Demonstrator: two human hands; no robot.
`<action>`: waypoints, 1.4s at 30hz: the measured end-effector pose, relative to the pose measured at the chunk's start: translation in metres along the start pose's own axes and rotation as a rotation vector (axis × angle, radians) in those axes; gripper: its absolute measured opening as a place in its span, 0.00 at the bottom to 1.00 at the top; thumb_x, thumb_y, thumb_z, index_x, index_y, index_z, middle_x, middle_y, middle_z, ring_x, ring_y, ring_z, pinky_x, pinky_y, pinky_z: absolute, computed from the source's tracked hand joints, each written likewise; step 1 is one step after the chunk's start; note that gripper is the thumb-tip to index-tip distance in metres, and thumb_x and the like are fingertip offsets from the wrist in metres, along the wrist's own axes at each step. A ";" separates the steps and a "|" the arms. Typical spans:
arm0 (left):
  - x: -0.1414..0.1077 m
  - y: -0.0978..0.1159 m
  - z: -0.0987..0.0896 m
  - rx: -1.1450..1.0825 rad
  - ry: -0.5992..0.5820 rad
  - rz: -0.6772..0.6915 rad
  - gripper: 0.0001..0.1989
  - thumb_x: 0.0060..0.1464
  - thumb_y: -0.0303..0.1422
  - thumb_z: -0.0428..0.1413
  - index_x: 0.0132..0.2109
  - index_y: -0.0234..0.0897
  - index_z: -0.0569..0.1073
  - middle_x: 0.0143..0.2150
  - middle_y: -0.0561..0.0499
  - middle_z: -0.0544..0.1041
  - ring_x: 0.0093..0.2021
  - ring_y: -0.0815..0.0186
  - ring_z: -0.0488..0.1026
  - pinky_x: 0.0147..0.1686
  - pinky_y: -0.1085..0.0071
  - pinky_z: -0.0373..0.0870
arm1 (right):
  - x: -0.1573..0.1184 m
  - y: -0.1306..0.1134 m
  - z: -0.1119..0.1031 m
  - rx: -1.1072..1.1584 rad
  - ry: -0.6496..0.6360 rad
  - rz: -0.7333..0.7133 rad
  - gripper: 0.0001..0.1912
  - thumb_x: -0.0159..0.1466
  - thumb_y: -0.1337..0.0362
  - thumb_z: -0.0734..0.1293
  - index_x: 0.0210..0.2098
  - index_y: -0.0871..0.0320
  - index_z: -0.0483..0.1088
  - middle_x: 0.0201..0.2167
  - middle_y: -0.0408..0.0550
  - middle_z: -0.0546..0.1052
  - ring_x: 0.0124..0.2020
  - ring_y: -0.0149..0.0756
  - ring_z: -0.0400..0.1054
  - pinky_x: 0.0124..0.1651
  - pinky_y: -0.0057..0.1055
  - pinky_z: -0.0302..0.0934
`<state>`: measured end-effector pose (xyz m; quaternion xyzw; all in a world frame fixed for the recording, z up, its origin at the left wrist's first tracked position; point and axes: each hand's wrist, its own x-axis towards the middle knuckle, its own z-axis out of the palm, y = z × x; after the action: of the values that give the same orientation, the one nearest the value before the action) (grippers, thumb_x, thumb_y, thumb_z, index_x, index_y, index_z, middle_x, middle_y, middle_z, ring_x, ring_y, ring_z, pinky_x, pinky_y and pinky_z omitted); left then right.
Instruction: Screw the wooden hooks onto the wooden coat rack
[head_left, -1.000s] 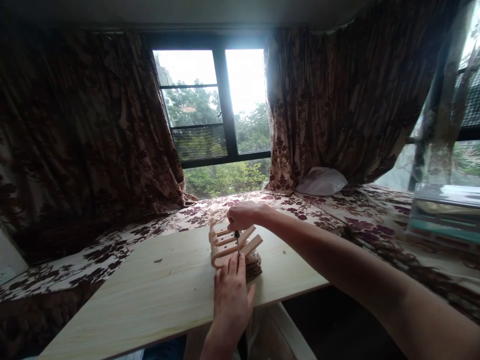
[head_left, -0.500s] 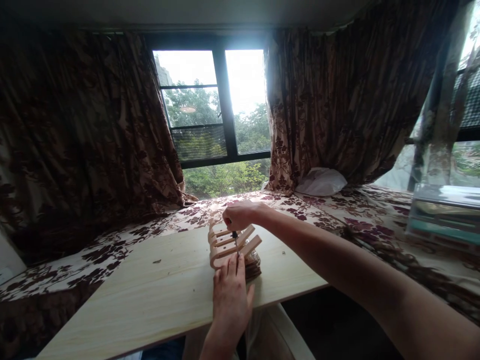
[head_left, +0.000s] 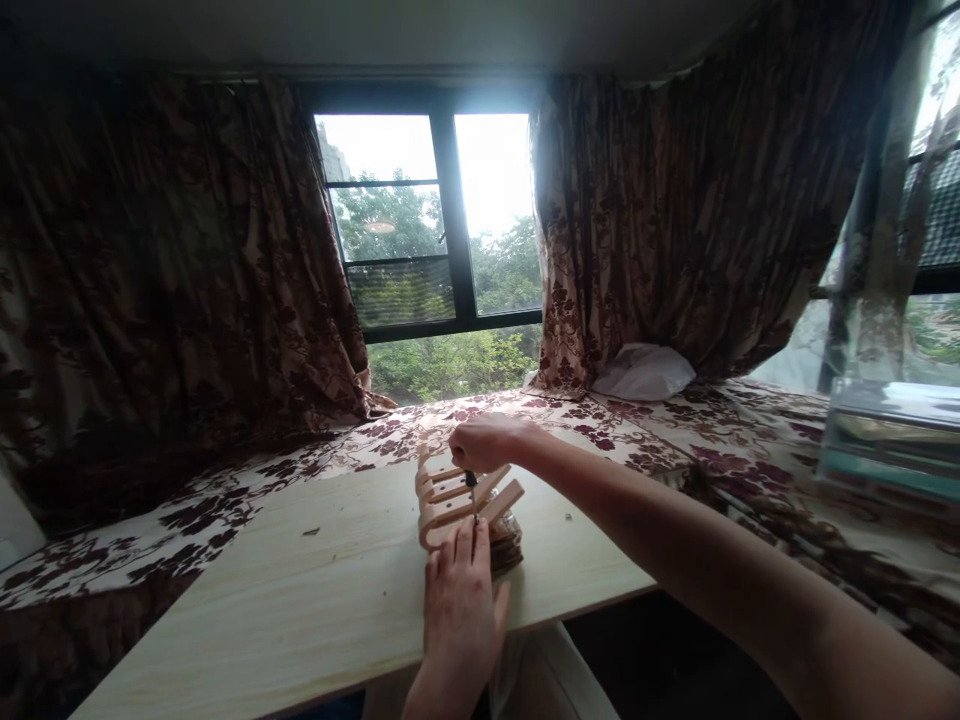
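My right hand point(head_left: 484, 443) is closed around the handle of a screwdriver point(head_left: 471, 480), which stands upright with its shaft pointing down. Below it lies a wooden rack point(head_left: 442, 512) made of several pale curved bars in a row, with dark holes or screws in them. My left hand point(head_left: 461, 600) presses on the near bar from the front, its fingers around the screwdriver's tip and its thumb to the right. Whatever the tip meets is hidden by the fingers. Under the bars' right ends sits a brown bundle point(head_left: 511, 545) with clear plastic on it.
The pale wooden board point(head_left: 300, 600) carries a small dark scrap point(head_left: 310, 532) on the left and a light bit point(head_left: 568, 517) on the right. Beyond it spreads a flowered cloth point(head_left: 390, 430) with a white bag point(head_left: 645, 372). A clear plastic box point(head_left: 892, 440) stands at right.
The view has tipped slightly, so the scene sits a little lower. My right hand stays on the screwdriver, its wrist turned slightly; my left hand keeps its place on the rack.
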<state>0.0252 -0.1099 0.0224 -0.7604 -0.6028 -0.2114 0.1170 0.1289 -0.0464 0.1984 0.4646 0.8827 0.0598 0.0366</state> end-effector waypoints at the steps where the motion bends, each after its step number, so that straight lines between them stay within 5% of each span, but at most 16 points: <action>1: 0.000 0.000 0.000 -0.002 0.001 0.001 0.30 0.51 0.33 0.52 0.62 0.34 0.61 0.63 0.44 0.63 0.62 0.55 0.57 0.60 0.58 0.55 | 0.000 -0.001 0.001 -0.006 0.009 0.013 0.14 0.66 0.59 0.62 0.47 0.61 0.68 0.44 0.50 0.73 0.40 0.36 0.69 0.41 0.39 0.66; 42: -0.002 0.001 -0.001 -0.023 0.025 0.002 0.29 0.52 0.32 0.52 0.62 0.34 0.61 0.62 0.44 0.64 0.61 0.56 0.58 0.59 0.59 0.55 | 0.003 -0.008 0.003 -0.058 0.013 0.020 0.14 0.66 0.58 0.62 0.47 0.61 0.68 0.43 0.50 0.73 0.40 0.36 0.70 0.41 0.38 0.66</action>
<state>0.0251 -0.1121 0.0228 -0.7597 -0.5981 -0.2275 0.1159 0.1208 -0.0480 0.1944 0.4717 0.8761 0.0890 0.0436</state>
